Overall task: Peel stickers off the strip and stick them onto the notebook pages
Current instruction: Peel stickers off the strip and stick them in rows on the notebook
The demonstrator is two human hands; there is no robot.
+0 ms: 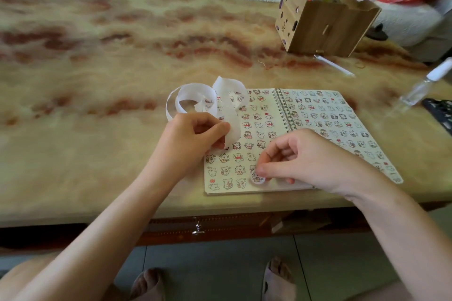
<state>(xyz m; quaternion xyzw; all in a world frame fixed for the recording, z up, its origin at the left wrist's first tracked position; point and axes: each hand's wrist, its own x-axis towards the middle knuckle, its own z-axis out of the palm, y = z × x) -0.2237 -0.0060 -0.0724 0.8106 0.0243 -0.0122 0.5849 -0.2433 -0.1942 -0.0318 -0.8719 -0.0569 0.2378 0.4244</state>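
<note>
White strip (227, 105) pinched in left hand (193, 139), right hand (300, 156) fingertips pinching sticker (257, 176) onto nearly full notebook (367, 129)'s bottom row, few gaps left.

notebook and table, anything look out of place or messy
Mostly tidy. A clear spray bottle lies on its side at the table's right edge, and the emptied sticker strip curls loosely over the notebook's left page.

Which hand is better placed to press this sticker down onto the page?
Right. The right hand already pinches the sticker at the left page's bottom row; the left hand is busy holding the strip.
</note>
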